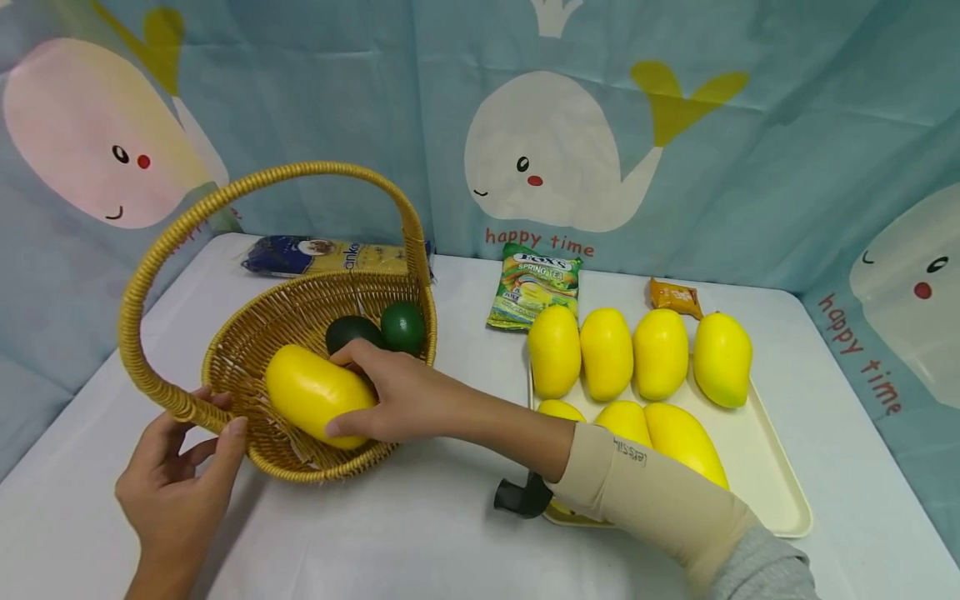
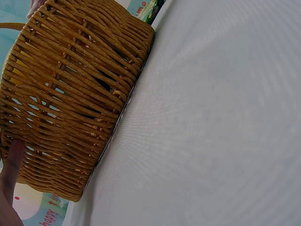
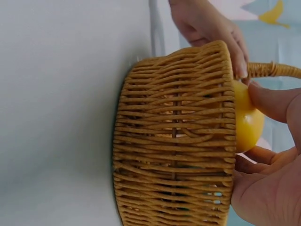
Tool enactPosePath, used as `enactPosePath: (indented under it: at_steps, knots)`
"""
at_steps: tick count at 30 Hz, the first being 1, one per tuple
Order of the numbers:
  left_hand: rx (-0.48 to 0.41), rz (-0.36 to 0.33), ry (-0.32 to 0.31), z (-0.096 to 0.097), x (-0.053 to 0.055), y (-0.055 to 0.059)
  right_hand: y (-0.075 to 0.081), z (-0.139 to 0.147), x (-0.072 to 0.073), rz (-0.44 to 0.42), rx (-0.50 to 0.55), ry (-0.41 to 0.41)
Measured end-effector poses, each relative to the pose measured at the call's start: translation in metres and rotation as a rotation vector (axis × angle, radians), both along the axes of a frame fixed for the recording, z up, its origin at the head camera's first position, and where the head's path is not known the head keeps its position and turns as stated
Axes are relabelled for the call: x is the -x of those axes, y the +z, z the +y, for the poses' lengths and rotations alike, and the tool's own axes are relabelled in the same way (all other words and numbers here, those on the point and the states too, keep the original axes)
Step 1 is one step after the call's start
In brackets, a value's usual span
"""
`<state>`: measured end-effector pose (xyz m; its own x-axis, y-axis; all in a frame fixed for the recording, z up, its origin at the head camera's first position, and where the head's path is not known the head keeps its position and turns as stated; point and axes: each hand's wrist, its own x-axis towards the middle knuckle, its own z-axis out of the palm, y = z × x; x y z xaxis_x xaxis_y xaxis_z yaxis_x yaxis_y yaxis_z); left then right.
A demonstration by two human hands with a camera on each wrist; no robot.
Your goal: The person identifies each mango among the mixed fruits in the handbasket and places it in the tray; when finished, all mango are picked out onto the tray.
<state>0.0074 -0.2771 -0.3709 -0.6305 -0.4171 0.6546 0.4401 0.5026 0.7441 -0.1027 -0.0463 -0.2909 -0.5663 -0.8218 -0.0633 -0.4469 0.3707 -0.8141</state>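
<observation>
A yellow mango (image 1: 311, 387) lies in the wicker basket (image 1: 296, 473), and my right hand (image 1: 401, 392) grips it with thumb and fingers on opposite sides. In the right wrist view, the mango (image 3: 249, 123) stands above the basket's rim between the thumb and fingers. My left hand (image 1: 183, 475) holds the basket at the near-left rim, where the arched handle (image 1: 135, 333) joins it. Two dark green avocados, one darker (image 1: 352, 332) and one greener (image 1: 403, 327), sit at the basket's right side. A left finger (image 2: 13, 162) lies against the weave in the left wrist view.
A cream tray (image 1: 761, 467) on the right carries several mangoes (image 1: 660, 354), partly hidden by my right forearm. Behind stand a green Fox's candy bag (image 1: 536, 287), a small orange packet (image 1: 675, 297) and a blue-and-yellow pasta pack (image 1: 315, 256). A whale-print curtain (image 1: 442, 125) backs the white table.
</observation>
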Motion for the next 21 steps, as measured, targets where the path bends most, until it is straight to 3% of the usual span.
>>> enactPosePath:
  at_steps: [21]
  knots:
    - [-0.013,0.0,-0.005,0.0,0.0,0.0,0.011,0.033,0.0,-0.103,0.132,-0.048]
